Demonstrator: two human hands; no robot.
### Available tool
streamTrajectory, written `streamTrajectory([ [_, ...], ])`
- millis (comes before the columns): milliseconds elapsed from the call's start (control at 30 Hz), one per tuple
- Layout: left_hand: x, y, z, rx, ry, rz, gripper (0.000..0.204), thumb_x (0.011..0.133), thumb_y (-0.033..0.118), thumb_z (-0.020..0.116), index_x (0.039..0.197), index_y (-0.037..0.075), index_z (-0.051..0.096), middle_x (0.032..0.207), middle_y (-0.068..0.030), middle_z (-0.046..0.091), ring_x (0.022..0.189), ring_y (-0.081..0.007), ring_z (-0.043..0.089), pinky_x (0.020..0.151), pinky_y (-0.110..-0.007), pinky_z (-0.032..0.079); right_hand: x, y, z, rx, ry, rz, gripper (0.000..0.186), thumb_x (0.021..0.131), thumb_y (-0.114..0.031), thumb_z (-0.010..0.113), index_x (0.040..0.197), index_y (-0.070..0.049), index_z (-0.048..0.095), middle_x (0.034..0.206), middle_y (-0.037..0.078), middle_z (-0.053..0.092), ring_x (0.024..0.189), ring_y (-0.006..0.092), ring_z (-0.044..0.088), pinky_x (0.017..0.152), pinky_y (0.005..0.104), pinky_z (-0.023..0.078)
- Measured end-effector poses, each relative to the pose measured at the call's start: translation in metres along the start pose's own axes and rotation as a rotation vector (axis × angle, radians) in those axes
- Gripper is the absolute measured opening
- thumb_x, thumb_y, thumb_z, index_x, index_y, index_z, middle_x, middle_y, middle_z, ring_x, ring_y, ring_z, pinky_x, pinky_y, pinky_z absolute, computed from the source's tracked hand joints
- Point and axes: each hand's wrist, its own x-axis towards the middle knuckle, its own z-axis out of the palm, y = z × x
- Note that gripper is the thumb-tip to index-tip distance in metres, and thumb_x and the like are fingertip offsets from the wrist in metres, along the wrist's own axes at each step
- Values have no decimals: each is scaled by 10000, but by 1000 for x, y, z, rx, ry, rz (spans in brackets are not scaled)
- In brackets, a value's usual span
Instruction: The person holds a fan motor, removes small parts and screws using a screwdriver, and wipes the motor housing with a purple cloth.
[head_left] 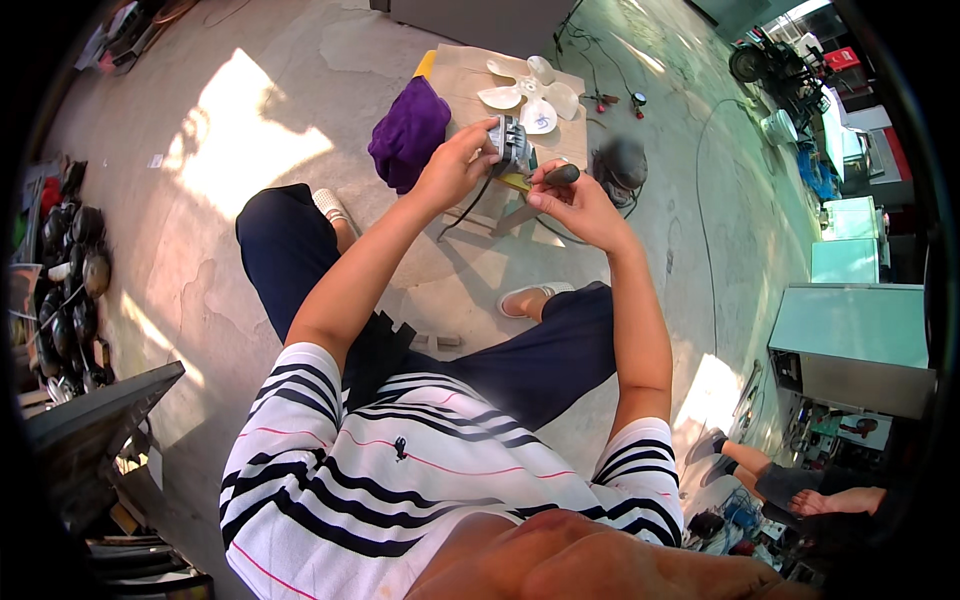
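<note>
Nearest, striped sleeves and dark trousers framed the bare forearms reaching forward over the concrete floor (250, 130). The left hand (452, 165) curled its fingers around a small grey metal motor (513, 145), gripping its side; a black cable hung from it. The right hand (575, 203) pinched a dark-handled screwdriver (553, 177), its long axis running leftward toward the motor's base. Beyond lay a cardboard sheet (470, 80), a crumpled purple cloth (408, 132) and a white plastic fan blade (532, 95), petals spread flat.
</note>
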Motion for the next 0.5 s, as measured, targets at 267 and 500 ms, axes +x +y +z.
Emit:
streamTrajectory([
  [267,0,5,-2,-7,-20,-41,163,920,40,710,995,12,568,1485,-154,554,1249,-361,612,993,-401,512,19,9,2,-282,450,-68,284,1076,-283,556,1105,-6,613,764,30,651,660,95,585,622,264,483],
  [500,0,6,-4,-35,-42,-80,153,929,48,707,1008,19,579,1488,-146,553,1268,-330,610,972,-394,534,46,15,-19,-264,387,38,403,1082,-356,525,1033,23,652,686,22,641,590,90,554,571,269,456],
])
